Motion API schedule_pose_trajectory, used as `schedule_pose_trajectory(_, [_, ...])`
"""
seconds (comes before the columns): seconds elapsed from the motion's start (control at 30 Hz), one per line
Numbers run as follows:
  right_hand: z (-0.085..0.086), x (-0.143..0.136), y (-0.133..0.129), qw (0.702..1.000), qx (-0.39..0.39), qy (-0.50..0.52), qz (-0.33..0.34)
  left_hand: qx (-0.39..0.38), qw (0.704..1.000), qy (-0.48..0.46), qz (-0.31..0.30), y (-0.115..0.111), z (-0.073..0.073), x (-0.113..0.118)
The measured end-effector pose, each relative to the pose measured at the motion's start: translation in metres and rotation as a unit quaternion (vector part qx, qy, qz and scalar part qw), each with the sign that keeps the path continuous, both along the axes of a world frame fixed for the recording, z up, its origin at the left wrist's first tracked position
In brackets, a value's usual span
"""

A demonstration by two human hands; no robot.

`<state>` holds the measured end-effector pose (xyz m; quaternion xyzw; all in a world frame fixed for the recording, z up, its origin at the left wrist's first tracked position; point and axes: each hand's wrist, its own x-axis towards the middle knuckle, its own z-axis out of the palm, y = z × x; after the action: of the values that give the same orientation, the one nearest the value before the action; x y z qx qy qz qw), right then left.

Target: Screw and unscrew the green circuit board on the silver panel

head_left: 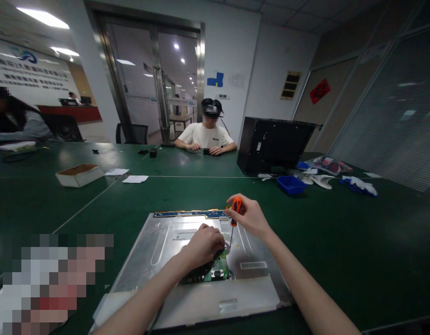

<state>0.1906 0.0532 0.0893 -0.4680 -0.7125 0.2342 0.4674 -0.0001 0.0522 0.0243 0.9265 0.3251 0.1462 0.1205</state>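
Observation:
A flat silver display panel (243, 291) lies back side up on the green table in front of me. Along its far edge runs a narrow blue circuit strip (187, 214). My right hand (251, 215) grips a screwdriver (237, 205) with an orange and black handle, its shaft pointing down. The tip is close to the upper right corner of a green circuit board (220, 267) at the panel's middle. My left hand (205, 242) is curled over that board with fingers closed; what they pinch, if anything, is hidden. The hand covers much of the board.
A black monitor housing (271, 144) stands at the back right, with a blue tray (292, 184) and gloves (359, 184) near it. An open box (78, 176) and papers (135, 179) are at left. Across the table sits a person (210, 132) wearing a headset.

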Motion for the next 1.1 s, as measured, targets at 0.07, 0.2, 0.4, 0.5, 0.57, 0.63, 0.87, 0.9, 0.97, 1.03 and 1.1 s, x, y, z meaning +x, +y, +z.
schedule_pose_trajectory(0.07, [-0.005,-0.002,-0.002,0.999,0.026,-0.011,-0.022,0.003,1.0,0.003,0.006,-0.001,0.0,0.001])
schedule_pose_trajectory(0.2, [-0.025,-0.001,-0.01,0.995,0.06,-0.011,-0.072,0.01,1.0,0.01,0.014,-0.004,0.002,0.004])
schedule_pose_trajectory(0.4, [-0.037,-0.01,-0.014,0.993,0.09,-0.032,-0.069,0.013,1.0,0.011,0.016,-0.005,0.003,0.005])
schedule_pose_trajectory(0.5, [-0.035,-0.012,-0.016,0.992,0.106,-0.041,-0.064,0.007,1.0,0.011,0.015,-0.005,0.002,0.004])
schedule_pose_trajectory(0.57, [-0.034,-0.011,-0.018,0.991,0.114,-0.045,-0.061,0.005,1.0,0.009,0.014,-0.004,0.001,0.003])
schedule_pose_trajectory(0.63, [-0.033,-0.011,-0.019,0.99,0.121,-0.051,-0.057,0.005,1.0,0.008,0.016,-0.005,0.0,0.002])
schedule_pose_trajectory(0.87, [-0.032,-0.015,-0.019,0.988,0.138,-0.061,-0.037,0.012,1.0,0.004,0.025,-0.009,0.001,0.002])
schedule_pose_trajectory(0.9, [-0.033,-0.016,-0.019,0.988,0.139,-0.06,-0.036,0.012,1.0,0.003,0.025,-0.009,0.001,0.002])
schedule_pose_trajectory(0.97, [-0.035,-0.017,-0.018,0.988,0.139,-0.061,-0.035,0.017,1.0,0.002,0.024,-0.009,0.0,0.001])
schedule_pose_trajectory(1.03, [-0.037,-0.017,-0.018,0.988,0.138,-0.065,-0.032,0.026,0.999,0.005,0.021,-0.009,-0.001,0.001])
schedule_pose_trajectory(1.1, [-0.038,-0.017,-0.018,0.988,0.136,-0.069,-0.028,0.035,0.999,0.006,0.02,-0.009,-0.003,0.001])
